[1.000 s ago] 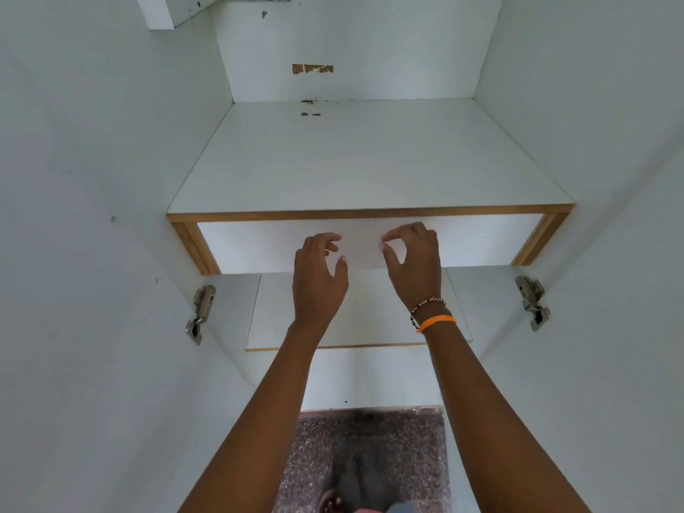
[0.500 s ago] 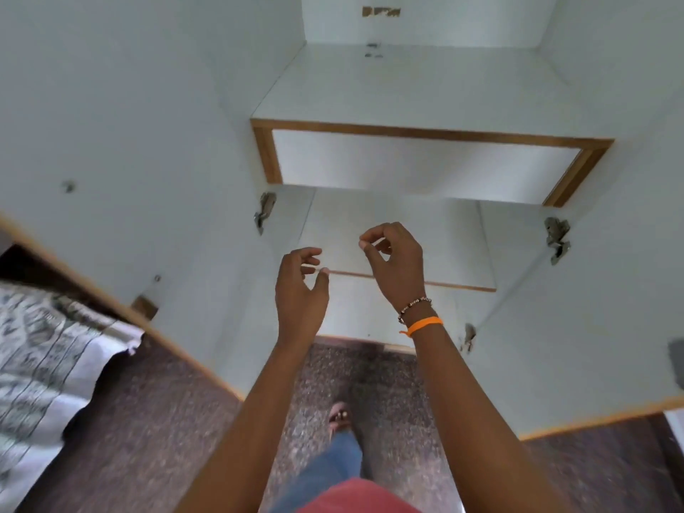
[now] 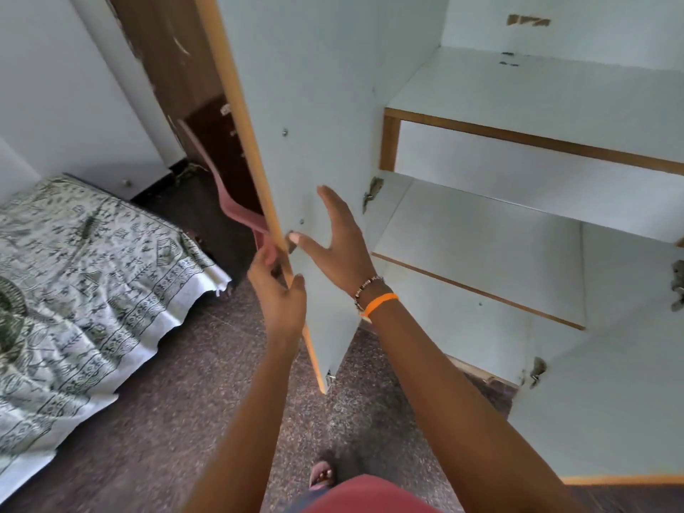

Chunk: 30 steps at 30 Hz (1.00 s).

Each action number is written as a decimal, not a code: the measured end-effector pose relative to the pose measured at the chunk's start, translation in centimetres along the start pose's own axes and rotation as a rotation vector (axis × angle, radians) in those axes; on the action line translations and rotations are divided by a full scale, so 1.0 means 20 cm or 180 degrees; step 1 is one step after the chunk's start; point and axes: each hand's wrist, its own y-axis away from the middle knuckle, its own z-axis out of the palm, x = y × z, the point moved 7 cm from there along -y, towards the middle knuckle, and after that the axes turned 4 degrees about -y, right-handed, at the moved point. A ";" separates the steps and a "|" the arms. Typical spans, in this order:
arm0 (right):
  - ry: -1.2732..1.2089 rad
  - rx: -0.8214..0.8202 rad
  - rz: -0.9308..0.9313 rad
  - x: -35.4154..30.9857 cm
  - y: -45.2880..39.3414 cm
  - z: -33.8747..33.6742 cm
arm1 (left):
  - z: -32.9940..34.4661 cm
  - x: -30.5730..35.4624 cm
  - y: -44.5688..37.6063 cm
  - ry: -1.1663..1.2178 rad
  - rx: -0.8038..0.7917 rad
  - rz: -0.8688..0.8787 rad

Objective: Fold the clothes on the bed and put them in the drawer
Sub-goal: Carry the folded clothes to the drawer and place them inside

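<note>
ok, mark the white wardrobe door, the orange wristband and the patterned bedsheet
white wardrobe door (image 3: 314,105), head view, inner face.
orange wristband (image 3: 381,303), head view, band's middle.
patterned bedsheet (image 3: 92,261), head view, top surface.

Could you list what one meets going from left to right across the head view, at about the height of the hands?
Bed with patterned sheet → left hand gripping the edge of the wardrobe door → right hand flat on the door's inner face → wardrobe shelf.
</note>
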 end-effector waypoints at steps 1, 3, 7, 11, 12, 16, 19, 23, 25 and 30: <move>0.0075 -0.0097 0.0023 -0.03 -0.04 0.06 | 0.00 0.01 -0.02 0.0044 -0.0151 -0.0010; 0.0181 -0.0090 0.0083 -0.07 -0.11 0.17 | -0.02 0.01 -0.05 0.0012 -0.0208 -0.0011; 0.0590 0.0593 0.0229 -0.08 -0.15 0.19 | -0.08 0.00 -0.10 -0.0027 -0.0313 0.0061; 0.0793 0.0831 0.0219 -0.05 -0.10 0.15 | -0.06 -0.03 -0.15 -0.0046 -0.0394 0.0052; 0.0753 0.0880 0.0212 -0.05 -0.08 0.13 | -0.04 -0.03 -0.15 -0.0019 -0.0428 0.0060; 0.0365 0.1081 0.0265 0.02 0.03 -0.05 | 0.11 -0.03 -0.12 0.0028 -0.0745 0.0050; 0.0383 0.1284 0.0229 0.08 0.12 -0.22 | 0.28 0.01 -0.09 0.0217 -0.1151 0.0018; 0.0550 0.1561 0.0288 0.15 0.20 -0.46 | 0.51 0.09 -0.04 0.0372 -0.1526 0.0083; 0.0679 0.1690 0.0296 0.19 0.24 -0.57 | 0.60 0.13 -0.04 0.0384 -0.1545 0.0211; 0.1010 0.2168 0.0379 0.32 0.29 -0.88 | 0.94 0.35 0.02 0.0344 -0.2366 0.1066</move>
